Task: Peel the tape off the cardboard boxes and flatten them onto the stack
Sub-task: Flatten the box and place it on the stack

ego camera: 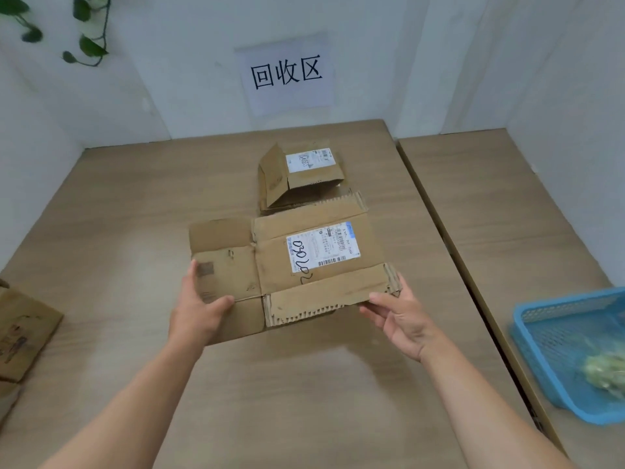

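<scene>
A flattened brown cardboard box (270, 265) with a white shipping label and black handwriting is held level over the middle of the table. My left hand (198, 308) grips its near left flap, thumb on top. My right hand (399, 314) holds the near right corner, fingers under the torn flap edge. Just behind it lies the stack (299, 179) of flattened boxes, whose top box has its own white label and a raised left flap.
A blue plastic basket (541, 336) with crumpled tape inside sits at the right, on a second table. Another brown cardboard box (23, 330) rests at the left edge. A paper sign (285, 74) hangs on the back wall. Walls close in behind and on both sides.
</scene>
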